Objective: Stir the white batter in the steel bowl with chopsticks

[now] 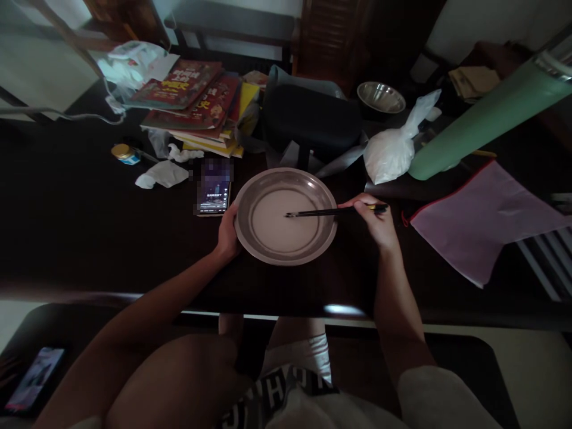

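A round metal basin (243, 235) stands on the dark table in front of me, with something pale and whitish across its bottom. My left hand (229, 229) is closed on the basin's left rim. In my right hand (375, 220) is a pair of black chopsticks (319, 211), held between thumb and fingers. Their tips point left, over the middle of the basin; I cannot tell whether they touch the pale contents. The right fingertips are close to the basin's right rim. Just left of the basin lies a lit phone (214, 187).
Stacked books (192, 107) and a small gold-lidded jar (126, 154) are at the left. Behind the basin sits a black padded object (313, 119). On the right are a tied bag of white powder (391, 155), a green cylinder (482, 119), a metal bowl (381, 97) and a pink pouch (473, 220).
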`<state>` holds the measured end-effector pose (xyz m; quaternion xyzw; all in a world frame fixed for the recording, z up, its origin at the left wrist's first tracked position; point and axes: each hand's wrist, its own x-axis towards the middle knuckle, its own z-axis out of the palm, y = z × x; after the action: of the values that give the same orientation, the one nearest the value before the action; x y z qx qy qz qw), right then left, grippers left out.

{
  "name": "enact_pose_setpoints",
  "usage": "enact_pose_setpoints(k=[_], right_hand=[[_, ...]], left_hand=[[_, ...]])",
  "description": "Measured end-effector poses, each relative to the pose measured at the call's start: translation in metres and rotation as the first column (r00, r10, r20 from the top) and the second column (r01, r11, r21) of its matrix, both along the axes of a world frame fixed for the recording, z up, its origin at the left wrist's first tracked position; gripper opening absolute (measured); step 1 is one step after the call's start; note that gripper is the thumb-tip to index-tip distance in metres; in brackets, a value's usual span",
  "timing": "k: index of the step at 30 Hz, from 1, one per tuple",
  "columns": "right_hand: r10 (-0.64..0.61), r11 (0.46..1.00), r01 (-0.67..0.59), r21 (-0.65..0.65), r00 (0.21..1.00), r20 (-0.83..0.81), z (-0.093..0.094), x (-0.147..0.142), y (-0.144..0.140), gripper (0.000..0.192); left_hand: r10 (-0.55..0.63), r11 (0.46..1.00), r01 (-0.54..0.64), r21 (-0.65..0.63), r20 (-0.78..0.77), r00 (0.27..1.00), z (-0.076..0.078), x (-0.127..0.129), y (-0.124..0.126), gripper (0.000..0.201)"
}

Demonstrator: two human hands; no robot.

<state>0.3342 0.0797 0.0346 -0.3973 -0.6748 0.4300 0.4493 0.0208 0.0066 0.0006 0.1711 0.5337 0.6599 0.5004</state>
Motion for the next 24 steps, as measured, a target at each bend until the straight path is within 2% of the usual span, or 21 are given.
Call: enact_pose_setpoints(k=[2,3,7,9,11,13,18,20,22,24], right_hand=[[-0.052,0.999,0.052,-0.006,0.997,-0.049,-0.001,0.002,0.001,0.025],[-0.039,0.999,0.038,-0.015,0.998,-0.058,-0.002,0.002,0.001,0.026],[0.092,0.996,-0.091,-0.023,0.995,0.031,-0.003,-0.002,0.000,0.026],[0.048,0.999,-0.048,-0.005,0.998,0.046,-0.004,-0.004,-0.001,0.026],[-0.056,0.998,0.056,0.002,0.998,-0.009,-0.004,-0.004,-0.001,0.027],[-0.105,0.994,0.105,-0.007,0.992,-0.068,-0.005,-0.004,-0.001,0.029],[-0.004,1.000,0.004,0.012,1.000,0.026,-0.007,-0.003,0.001,0.030],[-0.066,0.997,0.065,0.042,0.998,0.017,-0.008,-0.002,0.002,0.027],[-0.141,0.988,0.145,0.043,0.986,-0.090,-0.009,-0.002,0.003,0.029],[-0.104,0.994,0.108,0.032,0.989,-0.106,-0.010,-0.003,0.003,0.028]], left_hand=[[-0.011,1.000,0.011,0.002,0.001,1.000,-0.002,0.000,0.000,0.016],[-0.012,1.000,0.012,0.006,0.001,1.000,-0.003,-0.001,0.000,0.017],[-0.003,1.000,0.003,0.006,-0.002,1.000,-0.009,-0.003,-0.001,0.019],[-0.002,1.000,0.002,-0.002,-0.022,1.000,-0.011,-0.005,-0.001,0.020],[-0.012,1.000,0.012,0.009,-0.051,0.999,-0.013,-0.006,-0.002,0.022],[-0.035,0.999,0.037,0.036,-0.066,0.997,-0.013,-0.007,-0.002,0.024],[-0.075,0.993,0.081,0.088,-0.075,0.994,-0.013,-0.007,-0.002,0.025],[-0.065,0.993,0.074,0.093,-0.091,0.994,-0.015,-0.007,-0.002,0.027],[-0.058,0.994,0.067,0.087,-0.111,0.992,-0.018,-0.007,-0.002,0.028],[-0.060,0.994,0.071,0.081,-0.127,0.990,-0.022,-0.006,-0.002,0.029]])
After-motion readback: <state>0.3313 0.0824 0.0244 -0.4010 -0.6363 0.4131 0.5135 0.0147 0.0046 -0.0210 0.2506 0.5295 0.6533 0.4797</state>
